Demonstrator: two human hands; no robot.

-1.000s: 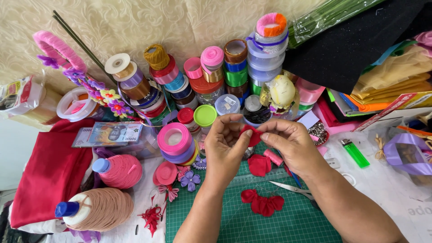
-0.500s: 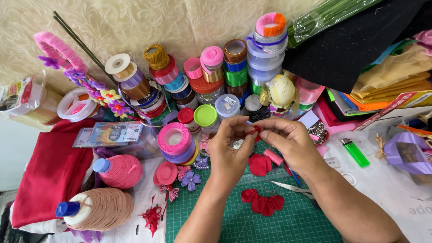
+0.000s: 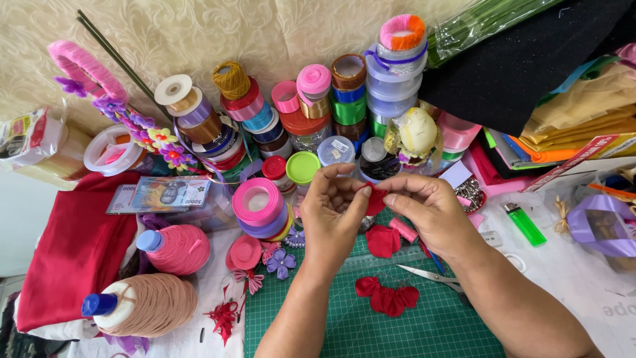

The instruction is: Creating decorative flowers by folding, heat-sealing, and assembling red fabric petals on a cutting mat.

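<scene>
so both hands, left hand (image 3: 334,212) and right hand (image 3: 430,212), pinch one red petal (image 3: 376,197); finished red petals (image 3: 387,298) lie below, another red piece (image 3: 383,240) waits between.

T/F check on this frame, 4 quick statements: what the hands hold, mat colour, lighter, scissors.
1. Both hands, left hand and right hand, pinch a small red fabric piece. True.
2. The cutting mat is blue. False: green.
3. A green lighter lies right of the hands. True.
4. The scissors are in the right hand. False: they lie on the mat.
</scene>
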